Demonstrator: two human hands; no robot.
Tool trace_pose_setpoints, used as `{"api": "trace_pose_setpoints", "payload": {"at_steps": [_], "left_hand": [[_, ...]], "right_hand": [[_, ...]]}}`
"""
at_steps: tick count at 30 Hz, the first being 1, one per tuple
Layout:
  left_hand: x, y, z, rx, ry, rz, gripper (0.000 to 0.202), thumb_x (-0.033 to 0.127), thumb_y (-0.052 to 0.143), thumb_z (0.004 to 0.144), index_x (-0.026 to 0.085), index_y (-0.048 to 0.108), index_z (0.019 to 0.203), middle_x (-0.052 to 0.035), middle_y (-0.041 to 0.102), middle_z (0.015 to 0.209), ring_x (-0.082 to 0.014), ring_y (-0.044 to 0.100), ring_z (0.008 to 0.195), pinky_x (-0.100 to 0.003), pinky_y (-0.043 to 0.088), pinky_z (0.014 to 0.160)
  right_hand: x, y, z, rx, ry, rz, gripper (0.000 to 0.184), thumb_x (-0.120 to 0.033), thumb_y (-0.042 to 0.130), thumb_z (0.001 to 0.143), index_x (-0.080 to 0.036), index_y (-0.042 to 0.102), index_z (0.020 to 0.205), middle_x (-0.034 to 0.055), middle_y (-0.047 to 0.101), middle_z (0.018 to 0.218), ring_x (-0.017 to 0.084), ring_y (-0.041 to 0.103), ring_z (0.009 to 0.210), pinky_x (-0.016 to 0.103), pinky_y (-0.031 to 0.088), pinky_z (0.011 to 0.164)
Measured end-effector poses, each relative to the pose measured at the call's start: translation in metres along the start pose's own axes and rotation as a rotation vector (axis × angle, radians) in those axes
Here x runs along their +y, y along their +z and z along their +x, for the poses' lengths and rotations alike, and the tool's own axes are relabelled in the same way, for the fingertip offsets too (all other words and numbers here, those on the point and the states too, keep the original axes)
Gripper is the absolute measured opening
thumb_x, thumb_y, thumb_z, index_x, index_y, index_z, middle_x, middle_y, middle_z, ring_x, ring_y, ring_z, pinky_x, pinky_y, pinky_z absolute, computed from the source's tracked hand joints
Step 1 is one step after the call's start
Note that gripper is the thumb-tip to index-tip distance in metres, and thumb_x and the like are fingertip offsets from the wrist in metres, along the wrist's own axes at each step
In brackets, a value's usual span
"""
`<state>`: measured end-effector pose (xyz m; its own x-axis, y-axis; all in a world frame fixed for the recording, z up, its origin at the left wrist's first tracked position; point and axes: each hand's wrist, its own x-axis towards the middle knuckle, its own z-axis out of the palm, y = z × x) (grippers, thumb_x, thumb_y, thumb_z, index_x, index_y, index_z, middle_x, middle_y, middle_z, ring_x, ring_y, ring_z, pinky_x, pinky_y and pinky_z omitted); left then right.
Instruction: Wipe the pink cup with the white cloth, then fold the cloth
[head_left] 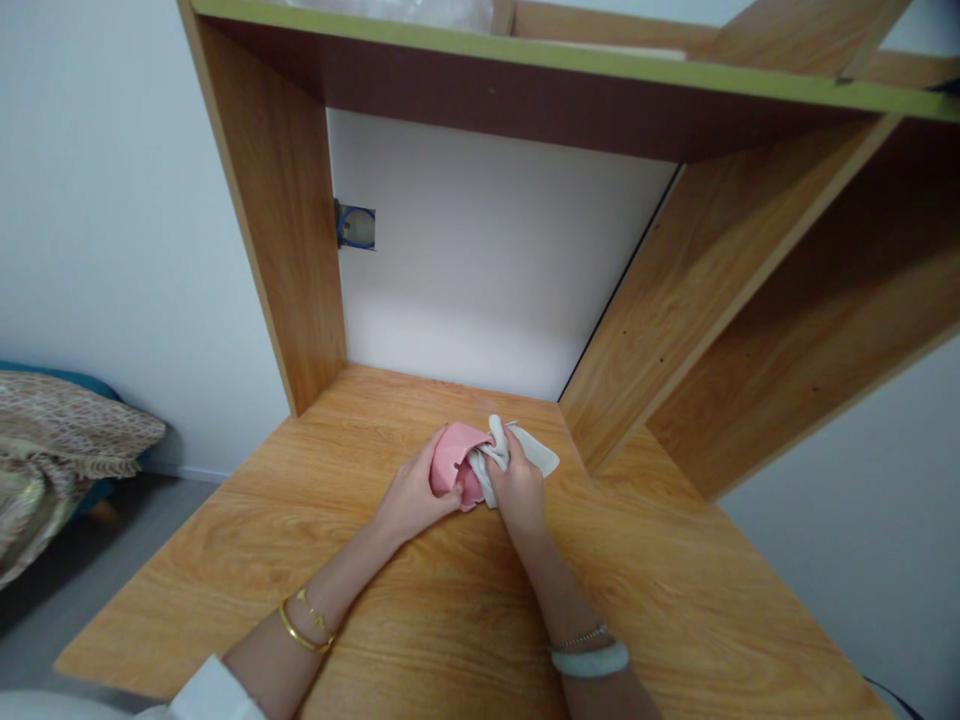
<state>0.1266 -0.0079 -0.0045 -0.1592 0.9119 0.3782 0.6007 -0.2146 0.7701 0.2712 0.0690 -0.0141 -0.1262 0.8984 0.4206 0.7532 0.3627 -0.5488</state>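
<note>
Over the wooden desktop, my left hand [411,492] is closed around a pink container [454,450] that is tipped so its opening faces right. Its exact kind is hard to make out. My right hand [519,488] grips a bunched white cloth [484,468], pressed at the opening of the pink container. Part of the cloth seems to go inside. Behind my right hand lies a flat white piece [537,452]; whether it belongs to the cloth cannot be told.
A wooden desktop [420,620] spreads beneath my arms. Wooden side panels [281,210] and a slanted divider [720,290] frame the nook, with a shelf [487,90] overhead. An open socket box [357,228] sits in the back wall. At left stands a seat with a patterned blanket [60,440].
</note>
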Motion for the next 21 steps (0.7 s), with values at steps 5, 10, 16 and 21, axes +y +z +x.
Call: {"api": "trace_pose_setpoints", "payload": {"at_steps": [5,10,16,21], "left_hand": [[0.002,-0.001,-0.002,0.005,0.044,-0.008,0.074,0.025,0.061,0.066,0.02,0.03,0.133,-0.0074,0.048,0.128,-0.0232,0.049,0.112,-0.035,0.039,0.095],[0.0,-0.003,-0.002,0.013,0.036,-0.026,0.068,0.03,0.06,0.07,0.021,0.033,0.131,-0.0075,0.05,0.125,-0.0232,0.051,0.108,-0.035,0.041,0.092],[-0.006,0.002,0.003,0.032,-0.014,-0.206,0.077,0.039,0.058,0.076,0.02,0.016,0.137,-0.0096,0.053,0.114,-0.02,0.058,0.094,-0.033,0.047,0.081],[-0.009,0.014,-0.001,-0.054,-0.025,-0.299,0.089,0.038,0.063,0.072,0.017,0.006,0.137,-0.0077,0.059,0.097,-0.0146,0.06,0.071,-0.028,0.05,0.066]], "right_hand": [[0.002,0.001,0.001,-0.036,0.047,0.12,0.041,-0.033,0.05,0.076,-0.016,0.055,0.113,0.0091,0.067,0.089,0.021,0.061,0.08,0.026,0.044,0.067],[0.003,0.007,0.0,-0.164,0.056,0.22,0.03,-0.029,0.045,0.076,-0.014,0.064,0.095,0.0098,0.068,0.076,0.021,0.062,0.074,0.024,0.043,0.062],[-0.002,0.015,-0.005,-0.125,0.173,0.321,0.033,-0.032,0.039,0.079,-0.013,0.065,0.087,0.01,0.068,0.073,0.021,0.062,0.07,0.023,0.043,0.059],[-0.006,0.018,-0.006,-0.122,0.259,0.372,0.039,-0.038,0.037,0.08,-0.01,0.065,0.082,0.0108,0.067,0.07,0.022,0.062,0.069,0.025,0.043,0.055]]}}
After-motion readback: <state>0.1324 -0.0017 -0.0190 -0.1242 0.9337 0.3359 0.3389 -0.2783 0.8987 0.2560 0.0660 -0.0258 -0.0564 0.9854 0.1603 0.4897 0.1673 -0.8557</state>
